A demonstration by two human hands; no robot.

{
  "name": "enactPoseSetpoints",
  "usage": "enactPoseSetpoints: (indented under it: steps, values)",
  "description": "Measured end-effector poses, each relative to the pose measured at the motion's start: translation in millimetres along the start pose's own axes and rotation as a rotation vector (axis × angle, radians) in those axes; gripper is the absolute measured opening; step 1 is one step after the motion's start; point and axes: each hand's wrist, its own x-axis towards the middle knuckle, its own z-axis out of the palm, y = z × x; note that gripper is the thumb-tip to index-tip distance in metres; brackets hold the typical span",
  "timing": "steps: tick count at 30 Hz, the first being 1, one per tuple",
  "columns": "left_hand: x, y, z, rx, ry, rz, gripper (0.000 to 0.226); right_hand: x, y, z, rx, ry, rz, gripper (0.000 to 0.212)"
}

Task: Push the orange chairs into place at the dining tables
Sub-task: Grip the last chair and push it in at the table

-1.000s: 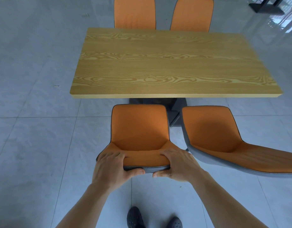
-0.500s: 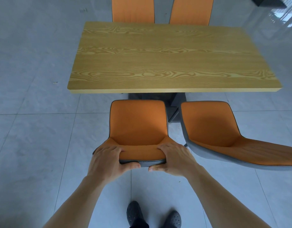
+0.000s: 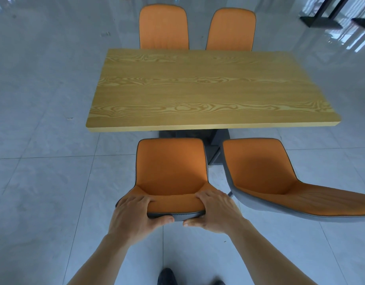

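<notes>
An orange chair (image 3: 170,165) with a grey shell stands in front of me, its seat facing the wooden dining table (image 3: 208,89). My left hand (image 3: 134,214) and my right hand (image 3: 215,210) both grip the top edge of its backrest, thumbs underneath. The seat's front edge sits just short of the table's near edge. A second orange chair (image 3: 266,177) stands to the right, turned at an angle, its backrest reaching toward the right frame edge.
Two more orange chairs (image 3: 164,27) (image 3: 232,30) are tucked in at the table's far side. The table's dark base (image 3: 214,149) shows between the near chairs. Black table legs (image 3: 321,19) stand at the far right. Grey tiled floor surrounds everything; my shoes (image 3: 167,277) are below.
The chair and my hands have shifted slightly forward toward the table, and my view has tilted up, showing more of the far chairs. My grip is unchanged.
</notes>
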Motion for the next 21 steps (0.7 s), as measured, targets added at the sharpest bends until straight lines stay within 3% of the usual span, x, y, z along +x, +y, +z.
enactPoseSetpoints:
  steps: [6, 21]
  values:
    - [-3.2, 2.6, -6.6, 0.034, -0.043, -0.019, 0.105, -10.9, -10.0, -7.0, -0.007, -0.014, 0.025, 0.092]
    - [-13.6, 9.4, 0.2, -0.030, -0.064, -0.033, 0.101, -19.0, -10.7, 1.5, -0.161, -0.050, 0.063, 0.112]
